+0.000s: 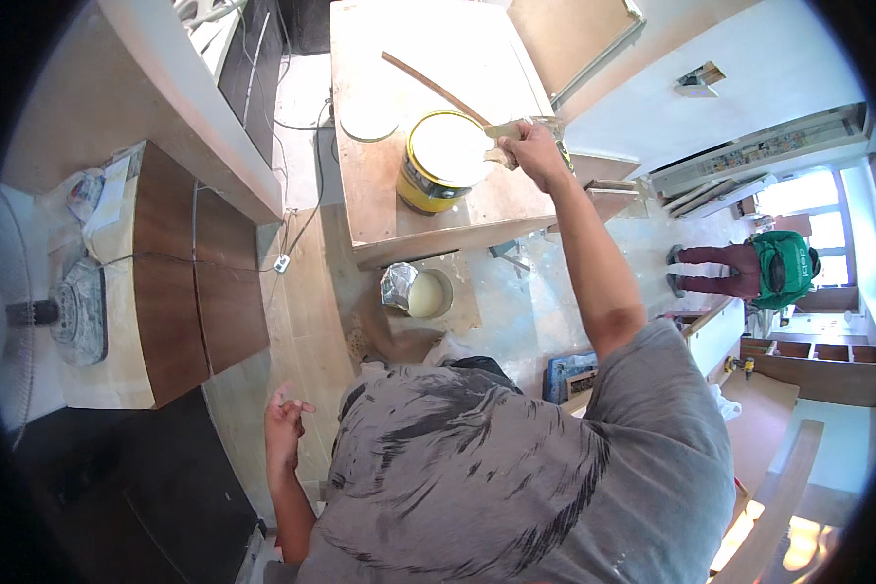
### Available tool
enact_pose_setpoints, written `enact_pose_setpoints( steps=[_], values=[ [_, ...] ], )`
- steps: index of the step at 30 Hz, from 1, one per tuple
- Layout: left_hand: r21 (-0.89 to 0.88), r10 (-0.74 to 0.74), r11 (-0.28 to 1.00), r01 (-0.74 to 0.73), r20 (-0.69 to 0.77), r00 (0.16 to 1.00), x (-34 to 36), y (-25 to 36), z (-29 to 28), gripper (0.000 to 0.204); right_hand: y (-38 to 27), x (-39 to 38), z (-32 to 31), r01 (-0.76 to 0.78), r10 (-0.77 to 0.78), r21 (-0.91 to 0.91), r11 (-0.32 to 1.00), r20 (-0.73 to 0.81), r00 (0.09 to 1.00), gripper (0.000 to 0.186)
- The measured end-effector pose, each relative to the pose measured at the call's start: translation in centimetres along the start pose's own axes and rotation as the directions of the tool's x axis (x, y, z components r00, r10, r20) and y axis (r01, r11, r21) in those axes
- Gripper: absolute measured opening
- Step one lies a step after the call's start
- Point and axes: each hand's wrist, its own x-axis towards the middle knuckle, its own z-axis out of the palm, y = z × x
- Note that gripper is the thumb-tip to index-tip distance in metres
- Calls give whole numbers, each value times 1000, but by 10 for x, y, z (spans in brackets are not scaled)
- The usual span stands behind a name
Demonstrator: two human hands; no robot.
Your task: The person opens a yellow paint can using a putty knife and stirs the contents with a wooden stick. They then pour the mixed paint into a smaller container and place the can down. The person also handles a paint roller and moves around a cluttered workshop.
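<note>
My right hand (532,156) reaches out over a wooden worktop and is closed round a flat, pale tool (501,130), perhaps a brush or scraper. Its end meets the rim of a yellow and black can (432,190). The can's round top looks bright white, and glare hides whether it is a lid or the contents. A thin wooden stick (428,84) lies on the worktop behind the can. My left hand (286,417) hangs low at the left, fingers apart, with nothing in it.
On the floor below the worktop (380,209) stands a round container (438,294) of cream liquid beside crumpled silver foil (397,281). A fan (73,311) rests on a brown cabinet (180,282). Cables and a socket (281,263) lie nearby. A person in green (784,270) stands far right.
</note>
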Motion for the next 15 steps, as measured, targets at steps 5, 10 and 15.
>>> enact_pose_setpoints(
  steps=[5, 10, 15],
  values=[
    [82, -17, 997, 15, 25, 1000, 19, 3, -27, 48, -45, -35, 34, 474, -467, -764, 438, 257, 846, 26],
    [96, -11, 995, 3, 82, 997, 30, 2, -35, 50, -37, -63, 68, 532, -444, -846, 38, 462, 768, 26],
    [101, -5, 995, -7, 120, 993, 26, 4, -45, 54, -28, -92, 88, 394, -339, -917, 59, 353, 872, 26]
  ],
)
